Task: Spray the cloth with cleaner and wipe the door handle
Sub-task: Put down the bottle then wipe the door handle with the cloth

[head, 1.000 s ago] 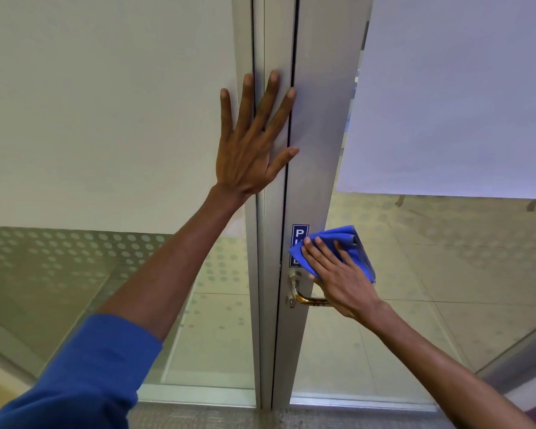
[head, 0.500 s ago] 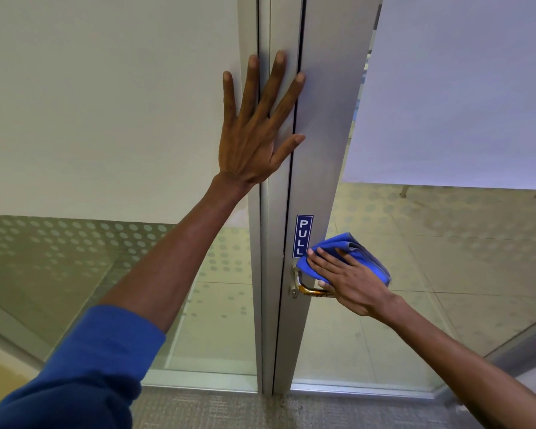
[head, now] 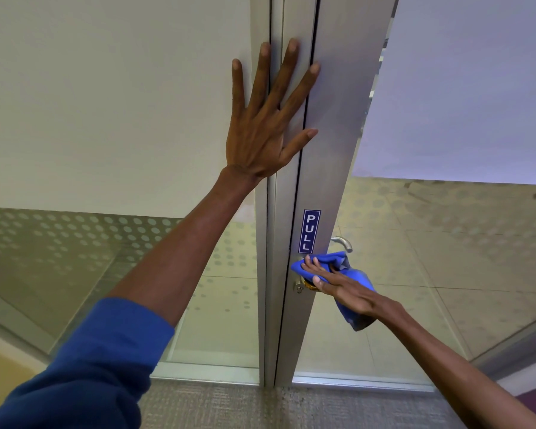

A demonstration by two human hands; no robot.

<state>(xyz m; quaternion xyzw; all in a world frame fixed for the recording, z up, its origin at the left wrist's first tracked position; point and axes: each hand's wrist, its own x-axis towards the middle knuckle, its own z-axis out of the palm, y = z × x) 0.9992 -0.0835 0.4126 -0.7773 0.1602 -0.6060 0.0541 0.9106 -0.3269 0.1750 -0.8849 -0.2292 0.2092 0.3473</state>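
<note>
Your left hand (head: 260,131): five fingers spread flat on door frame (head: 331,150). Your right hand (head: 344,289) presses one blue cloth (head: 325,263) onto one handle (head: 307,283).

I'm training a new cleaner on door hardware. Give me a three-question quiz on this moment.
1. True or false: the left hand lies flat, fingers spread, on the door frame.
2. What does the right hand press against the door handle?
A. blue cloth
B. spray bottle
C. sponge
3. Which word is on the blue sign above the handle?

Key: 1 true; 2 A; 3 PULL.
</note>
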